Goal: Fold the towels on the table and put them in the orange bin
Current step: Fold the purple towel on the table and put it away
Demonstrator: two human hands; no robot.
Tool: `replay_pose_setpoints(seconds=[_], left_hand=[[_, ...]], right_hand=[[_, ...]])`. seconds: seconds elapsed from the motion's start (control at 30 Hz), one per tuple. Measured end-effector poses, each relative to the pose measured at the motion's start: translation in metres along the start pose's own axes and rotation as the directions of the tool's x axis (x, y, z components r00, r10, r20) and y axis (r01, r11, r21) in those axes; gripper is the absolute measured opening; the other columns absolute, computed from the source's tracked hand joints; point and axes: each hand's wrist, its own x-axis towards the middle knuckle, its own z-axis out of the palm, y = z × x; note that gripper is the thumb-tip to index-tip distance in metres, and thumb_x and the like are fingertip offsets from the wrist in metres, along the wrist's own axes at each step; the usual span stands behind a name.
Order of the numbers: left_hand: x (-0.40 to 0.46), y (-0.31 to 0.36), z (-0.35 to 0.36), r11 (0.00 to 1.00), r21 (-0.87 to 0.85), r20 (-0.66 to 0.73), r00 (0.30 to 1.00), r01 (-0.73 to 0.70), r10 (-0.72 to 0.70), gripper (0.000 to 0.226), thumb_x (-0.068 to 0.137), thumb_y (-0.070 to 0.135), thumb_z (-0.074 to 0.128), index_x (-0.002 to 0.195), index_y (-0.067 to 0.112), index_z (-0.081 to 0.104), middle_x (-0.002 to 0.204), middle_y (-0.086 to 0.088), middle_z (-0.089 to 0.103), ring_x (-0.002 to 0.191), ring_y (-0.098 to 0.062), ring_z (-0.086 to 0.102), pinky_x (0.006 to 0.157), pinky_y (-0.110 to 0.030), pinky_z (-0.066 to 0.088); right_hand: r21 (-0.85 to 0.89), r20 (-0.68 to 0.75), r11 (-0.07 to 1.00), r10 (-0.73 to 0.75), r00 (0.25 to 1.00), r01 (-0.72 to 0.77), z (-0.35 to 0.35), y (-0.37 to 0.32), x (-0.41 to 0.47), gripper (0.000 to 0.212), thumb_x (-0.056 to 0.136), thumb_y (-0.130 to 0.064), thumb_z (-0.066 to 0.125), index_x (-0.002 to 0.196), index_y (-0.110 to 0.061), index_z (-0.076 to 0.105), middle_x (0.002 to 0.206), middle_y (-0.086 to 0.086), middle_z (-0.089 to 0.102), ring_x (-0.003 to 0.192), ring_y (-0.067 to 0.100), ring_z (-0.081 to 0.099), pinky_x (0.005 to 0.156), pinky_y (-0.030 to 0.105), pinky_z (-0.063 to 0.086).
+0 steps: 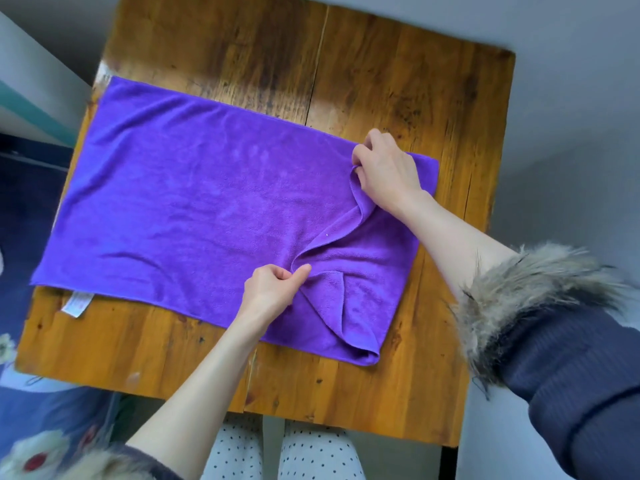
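wooden table (398,74) carries the purple towel (194,188) spread flat, its right end doubled over. right hand (386,169) and left hand (273,287) pinch that hem; uneven pulling could skew the fold. no bin visible.

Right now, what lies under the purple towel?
The purple towel lies on the wooden table; a white label pokes out from beneath its near edge. Anything else underneath is covered.

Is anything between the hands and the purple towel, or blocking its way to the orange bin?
Nothing lies between them: the left hand and right hand both already pinch the purple towel on the wooden table. The orange bin is not in view, so the path to it cannot be judged.
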Motion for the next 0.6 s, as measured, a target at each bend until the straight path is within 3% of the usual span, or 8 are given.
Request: replay_pose_setpoints(seconds=[0.13,0.23,0.37,0.5,0.6], left_hand=[[-0.003,0.004,0.011,0.993,0.109,-0.096,0.995,0.051,-0.041,0.041,0.081,0.055,0.055,0.067,0.016,0.057,0.084,-0.009,0.069,0.09,-0.029,0.061,0.083,-0.037,0.05],[0.0,0.011,0.008,0.984,0.179,-0.064,0.998,0.021,-0.01,0.021,0.081,0.028,0.054,0.067,0.012,0.057,0.086,-0.014,0.068,0.089,-0.033,0.06,0.078,-0.035,0.049],[-0.007,0.014,-0.013,0.998,-0.014,0.044,0.997,-0.058,0.058,0.012,0.076,0.007,0.055,0.067,0.014,0.059,0.066,-0.004,0.057,0.069,-0.023,0.051,0.065,-0.027,0.041],[-0.029,0.014,-0.043,0.94,-0.27,0.005,0.976,-0.209,0.219,0.017,0.078,0.004,0.053,0.069,0.015,0.063,0.065,0.003,0.059,0.066,-0.014,0.05,0.067,-0.029,0.04],[-0.044,0.018,-0.072,0.862,-0.397,-0.08,0.947,-0.316,0.31,0.024,0.081,-0.001,0.048,0.063,0.011,0.058,0.06,0.003,0.048,0.059,-0.01,0.04,0.057,-0.025,0.035]], right_hand=[[-0.038,0.026,0.994,-0.101,0.995,0.102,-0.002,-0.005,-0.006,0.021,0.093,-0.015,0.045,0.105,-0.003,0.058,0.113,0.014,0.055,0.108,0.031,0.045,0.075,0.04,0.038],[-0.009,0.02,0.993,-0.118,0.993,0.118,-0.008,-0.016,-0.014,0.02,0.093,-0.019,0.047,0.103,-0.008,0.059,0.106,0.011,0.062,0.105,0.03,0.05,0.08,0.039,0.035],[0.09,-0.057,0.992,-0.078,0.995,0.083,-0.029,-0.036,-0.029,0.017,0.092,-0.021,0.049,0.099,-0.011,0.062,0.1,0.007,0.065,0.098,0.028,0.056,0.084,0.036,0.033],[0.314,-0.072,0.949,-0.014,0.997,0.036,-0.057,-0.072,-0.042,0.016,0.092,-0.019,0.053,0.099,-0.009,0.063,0.1,0.008,0.063,0.096,0.026,0.057,0.081,0.04,0.045],[0.431,-0.106,0.901,-0.013,0.994,0.057,-0.082,-0.103,-0.039,0.014,0.091,-0.017,0.055,0.096,-0.009,0.065,0.09,0.001,0.058,0.091,0.024,0.057,0.081,0.037,0.045]])
